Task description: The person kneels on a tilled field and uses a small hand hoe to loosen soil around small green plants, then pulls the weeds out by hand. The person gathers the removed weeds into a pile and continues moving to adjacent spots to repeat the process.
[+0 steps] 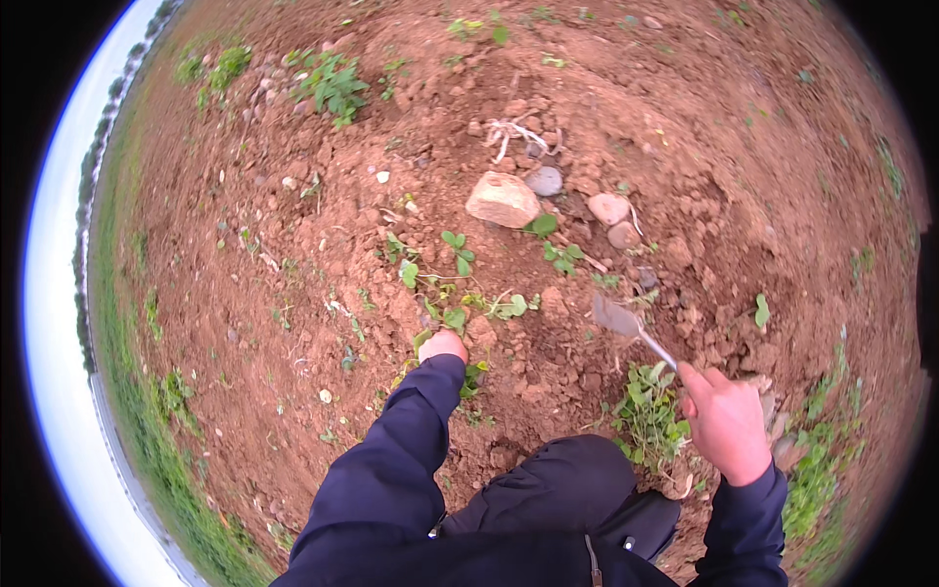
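Observation:
My right hand grips a small hand trowel by its handle. The flat metal blade points up and left, over loose reddish soil. My left hand reaches down among low weeds with rounded green leaves. Its fingers are hidden from above, so whether they grip a stem cannot be told. A leafy clump of weeds lies between my right hand and my knee.
Beyond the hands lie a large pale stone, a grey stone, a pinkish stone and some whitish roots. A bushier green plant grows at upper left. Grass borders the soil at far left.

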Demonstrator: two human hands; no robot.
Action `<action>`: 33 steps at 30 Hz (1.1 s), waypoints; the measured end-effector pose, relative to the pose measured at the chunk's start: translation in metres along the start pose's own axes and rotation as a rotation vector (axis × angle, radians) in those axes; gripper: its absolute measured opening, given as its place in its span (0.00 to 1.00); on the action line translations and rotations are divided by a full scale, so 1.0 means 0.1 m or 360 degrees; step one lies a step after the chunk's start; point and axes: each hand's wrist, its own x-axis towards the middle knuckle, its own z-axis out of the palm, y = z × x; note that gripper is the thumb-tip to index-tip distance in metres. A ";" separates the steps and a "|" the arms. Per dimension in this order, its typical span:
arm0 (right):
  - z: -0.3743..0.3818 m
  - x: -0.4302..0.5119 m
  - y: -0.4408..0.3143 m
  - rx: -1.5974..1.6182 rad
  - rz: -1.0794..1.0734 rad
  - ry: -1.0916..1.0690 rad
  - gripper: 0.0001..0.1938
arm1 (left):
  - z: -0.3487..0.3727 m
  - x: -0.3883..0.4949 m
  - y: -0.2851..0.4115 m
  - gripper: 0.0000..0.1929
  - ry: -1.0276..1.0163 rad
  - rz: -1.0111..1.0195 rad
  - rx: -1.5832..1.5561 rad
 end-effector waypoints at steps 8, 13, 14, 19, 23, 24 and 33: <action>0.81 -1.03 0.04 -0.0034 0.0091 -0.0277 0.04 | 0.05 0.05 -0.02 0.13 0.0076 -0.0021 -0.0076; 1.42 -1.30 -0.05 -0.0107 0.0194 -0.0156 0.06 | -0.35 0.17 -0.27 0.18 0.0213 0.0341 -0.0163; 1.44 -1.40 -0.07 -0.0075 0.0211 -0.0149 0.07 | -0.56 0.22 -0.40 0.19 0.0392 0.0336 -0.0451; 1.32 -1.92 -0.15 0.0033 0.0424 -0.0140 0.06 | -0.99 0.60 -0.36 0.31 0.0978 0.0199 -0.0427; 1.36 -2.25 -0.18 0.0027 0.0521 -0.0108 0.05 | -0.82 0.78 0.05 0.37 0.0694 0.0184 -0.0303; 1.40 -2.29 -0.19 0.0013 0.0537 -0.0138 0.05 | -0.80 0.76 0.14 0.36 0.0664 0.0237 -0.0262; 1.68 -2.34 -0.28 0.0019 0.0590 -0.0173 0.05 | -0.58 -0.19 0.61 0.21 0.0729 0.0662 -0.0255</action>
